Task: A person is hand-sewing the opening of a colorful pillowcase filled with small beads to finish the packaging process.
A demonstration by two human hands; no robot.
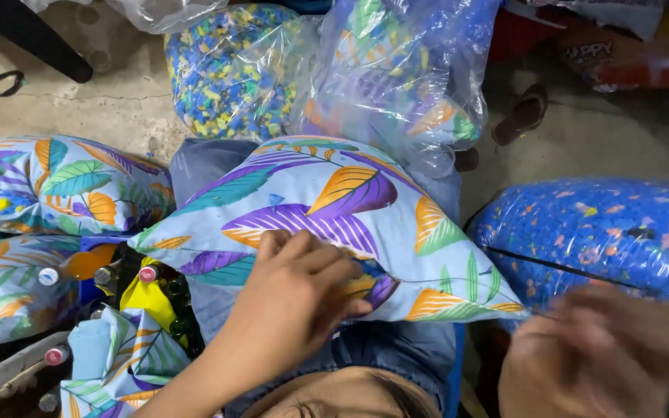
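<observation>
A stuffed pillow (327, 201) with a pale blue cover printed in purple, orange and green leaves lies on my lap over denim. My left hand (296, 302) rests on its near edge, fingers pinched on the fabric seam. My right hand (598, 356) is motion-blurred at the lower right, fingers curled. A thin thread (543, 315) runs from the pillow's right corner to it. Any needle is too blurred to make out.
Two matching pillows (63, 186) lie at the left, with loose cover fabric (118, 364) and capped bottles (149, 273) below. Clear bags of foam scraps (226, 70) stand behind, a blue one (605, 232) at the right. A sandal (522, 114) lies on the concrete floor.
</observation>
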